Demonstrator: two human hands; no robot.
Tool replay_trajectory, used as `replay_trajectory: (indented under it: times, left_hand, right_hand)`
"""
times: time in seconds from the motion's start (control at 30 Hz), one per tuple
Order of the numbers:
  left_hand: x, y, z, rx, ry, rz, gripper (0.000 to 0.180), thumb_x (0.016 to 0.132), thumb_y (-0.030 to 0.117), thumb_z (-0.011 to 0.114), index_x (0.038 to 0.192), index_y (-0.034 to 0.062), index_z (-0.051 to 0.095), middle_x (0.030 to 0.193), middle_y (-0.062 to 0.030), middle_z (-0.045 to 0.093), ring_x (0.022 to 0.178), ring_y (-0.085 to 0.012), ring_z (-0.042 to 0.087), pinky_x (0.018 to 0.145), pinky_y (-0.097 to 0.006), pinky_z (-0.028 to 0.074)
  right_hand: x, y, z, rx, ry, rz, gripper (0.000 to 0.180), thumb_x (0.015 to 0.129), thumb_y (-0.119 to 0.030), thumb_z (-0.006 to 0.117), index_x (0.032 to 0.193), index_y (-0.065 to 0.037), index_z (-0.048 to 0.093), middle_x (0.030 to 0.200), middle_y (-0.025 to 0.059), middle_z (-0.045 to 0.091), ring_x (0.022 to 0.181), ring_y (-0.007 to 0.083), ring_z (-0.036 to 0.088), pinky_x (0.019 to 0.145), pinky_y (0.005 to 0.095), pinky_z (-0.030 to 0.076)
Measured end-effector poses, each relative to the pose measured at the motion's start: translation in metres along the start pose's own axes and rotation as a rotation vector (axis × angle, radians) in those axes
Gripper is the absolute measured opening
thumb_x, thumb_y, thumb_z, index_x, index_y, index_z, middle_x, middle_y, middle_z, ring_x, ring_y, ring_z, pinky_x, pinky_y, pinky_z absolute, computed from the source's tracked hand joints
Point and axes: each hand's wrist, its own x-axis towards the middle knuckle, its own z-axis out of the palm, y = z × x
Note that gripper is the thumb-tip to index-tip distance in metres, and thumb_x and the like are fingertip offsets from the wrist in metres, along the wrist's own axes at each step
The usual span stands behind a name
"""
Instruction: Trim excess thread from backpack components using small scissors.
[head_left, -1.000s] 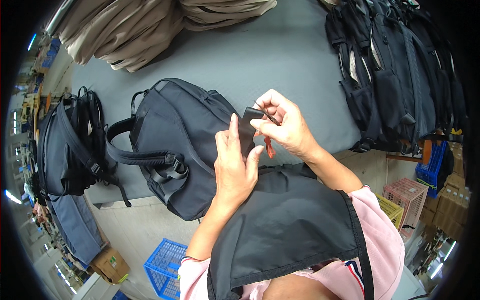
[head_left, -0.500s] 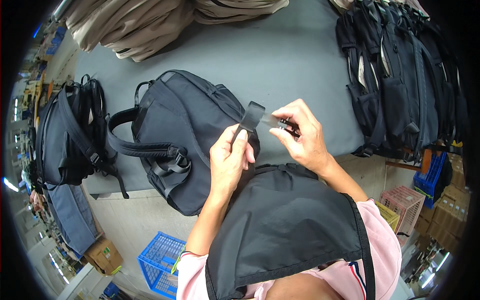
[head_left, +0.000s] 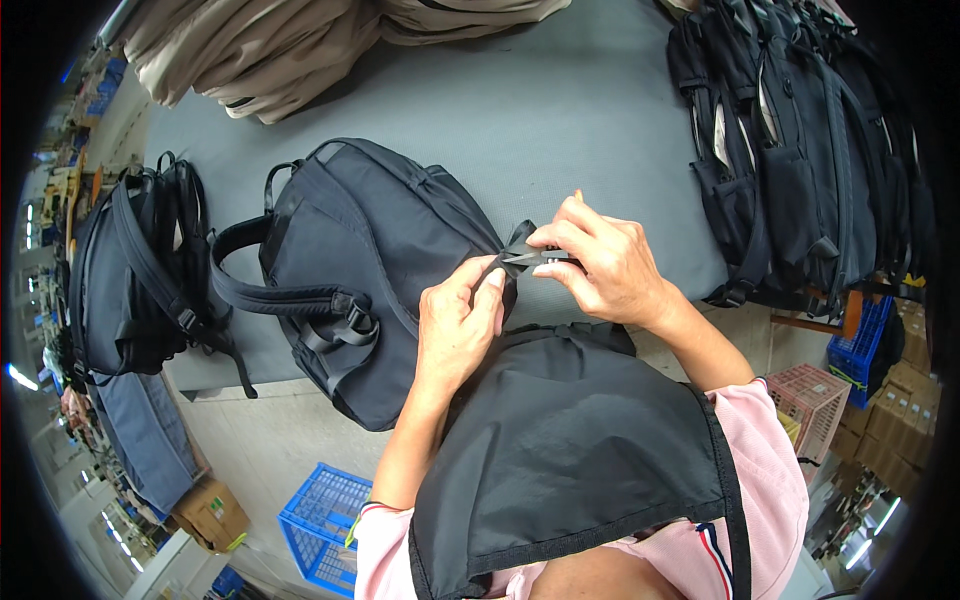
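Note:
My left hand [head_left: 452, 315] pinches a black webbing strap [head_left: 520, 236] at the right side of a black backpack [head_left: 335, 225] lying on the grey table [head_left: 560, 120]. My right hand [head_left: 618, 262] is closed around small thread snips [head_left: 537, 257]. Their pointed metal blades reach the strap, right by my left fingertips. Whether the blades touch the fabric is too small to tell. Part of the snips is hidden inside my right fingers. The backpack's looped shoulder strap [head_left: 285, 298] with a buckle lies to the left.
Another black backpack [head_left: 135, 270] stands at the table's left edge. Several black backpacks [head_left: 800, 170] are stacked at the right, and beige bags [head_left: 250, 50] at the back left. A blue crate [head_left: 325, 525] is on the floor below; a pink crate [head_left: 800, 400] stands lower right.
My right hand has brought the snips left, up to the strap. The strap end, upright and flat before, now looks folded and lower between my hands.

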Motion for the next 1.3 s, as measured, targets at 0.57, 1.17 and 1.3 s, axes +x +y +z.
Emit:
replay_trajectory:
  times: [0.57, 1.17, 1.3]
  left_hand:
    - [-0.001, 0.000, -0.007, -0.364, -0.126, -0.171, 0.020, 0.091, 0.016, 0.051, 0.097, 0.0000, 0.062, 0.053, 0.0030, 0.050, 0.042, -0.0021, 0.039, 0.041, -0.018, 0.032]
    - [0.022, -0.023, -0.018, 0.874, 0.133, 0.055, 0.041, 0.076, 0.038, 0.070, 0.090, 0.0006, 0.061, 0.082, -0.0136, 0.064, 0.082, -0.0277, 0.062, 0.083, -0.039, 0.041]
    - [0.036, -0.036, -0.018, 0.545, -0.068, -0.160, 0.034, 0.078, 0.030, 0.070, 0.077, -0.0017, 0.058, 0.062, -0.0083, 0.059, 0.060, -0.0153, 0.055, 0.058, -0.031, 0.044]
  right_hand:
    - [-0.011, 0.001, 0.014, 0.173, 0.229, 0.017, 0.021, 0.072, -0.016, 0.071, 0.088, -0.006, 0.061, 0.079, 0.0037, 0.055, 0.059, 0.0218, 0.057, 0.059, 0.0301, 0.047]
    - [-0.016, 0.014, 0.095, 1.291, 0.084, 0.856, 0.027, 0.085, -0.019, 0.065, 0.098, -0.002, 0.049, 0.078, 0.0007, 0.051, 0.066, 0.0031, 0.043, 0.056, 0.0169, 0.036]
    - [-0.017, 0.029, 0.114, 1.171, 0.043, 0.831, 0.026, 0.084, -0.022, 0.066, 0.093, -0.001, 0.052, 0.075, 0.0010, 0.053, 0.062, 0.0056, 0.046, 0.057, 0.0229, 0.040]
